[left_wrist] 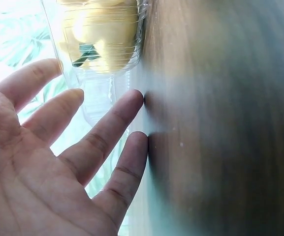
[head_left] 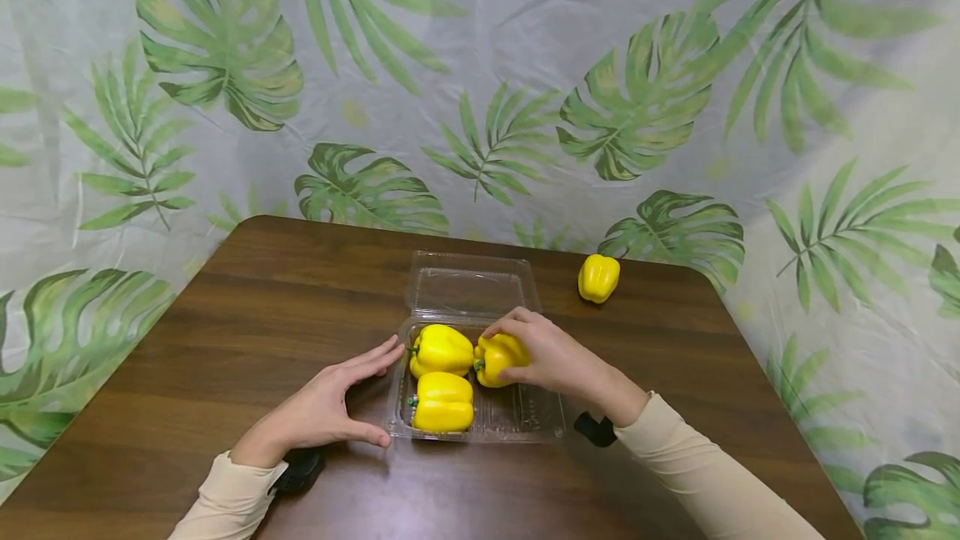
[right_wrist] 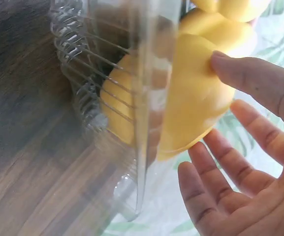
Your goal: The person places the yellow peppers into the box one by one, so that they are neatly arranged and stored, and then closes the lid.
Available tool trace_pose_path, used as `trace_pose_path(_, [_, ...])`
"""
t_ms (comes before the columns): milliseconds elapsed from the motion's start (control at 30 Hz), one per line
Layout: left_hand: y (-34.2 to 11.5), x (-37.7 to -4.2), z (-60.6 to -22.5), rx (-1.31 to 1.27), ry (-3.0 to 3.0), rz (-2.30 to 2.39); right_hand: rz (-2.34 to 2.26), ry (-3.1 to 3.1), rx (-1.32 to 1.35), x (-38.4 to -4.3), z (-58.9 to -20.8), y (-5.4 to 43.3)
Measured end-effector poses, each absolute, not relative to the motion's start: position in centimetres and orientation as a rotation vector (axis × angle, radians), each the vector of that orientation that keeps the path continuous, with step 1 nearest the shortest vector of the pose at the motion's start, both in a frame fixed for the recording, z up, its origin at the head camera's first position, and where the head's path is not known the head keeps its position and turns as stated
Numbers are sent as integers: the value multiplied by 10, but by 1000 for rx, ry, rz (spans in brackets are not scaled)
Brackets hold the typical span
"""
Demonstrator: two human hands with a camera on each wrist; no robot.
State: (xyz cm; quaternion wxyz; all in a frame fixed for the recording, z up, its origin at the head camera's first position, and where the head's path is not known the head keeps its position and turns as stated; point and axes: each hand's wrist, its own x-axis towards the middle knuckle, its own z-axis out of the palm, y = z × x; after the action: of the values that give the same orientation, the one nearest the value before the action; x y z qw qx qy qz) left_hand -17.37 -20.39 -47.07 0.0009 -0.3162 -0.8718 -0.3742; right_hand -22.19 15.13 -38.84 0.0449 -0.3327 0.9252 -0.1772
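Observation:
A clear plastic clamshell box lies with its lid raised at the back. Two yellow bell peppers, an upper one and a lower one, sit in its left half, stems pointing left. My right hand grips a third bell pepper in the box's far right part; in the right wrist view the thumb presses this bell pepper, fingers along its other side. Beside the box's left wall is my left hand, fingers spread and nearly straight. In the left wrist view two fingertips touch the table.
Another yellow bell pepper stands near the table's back right edge. The brown wooden table reaches back to a leaf-patterned curtain. The box's transparent lid leans up behind the box.

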Motion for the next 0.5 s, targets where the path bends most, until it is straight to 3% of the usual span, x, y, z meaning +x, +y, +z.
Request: trace_pose_path(500, [-204,-173,-471,-992,-2742,-1187,-563,2835,-1009,-228,-391,154])
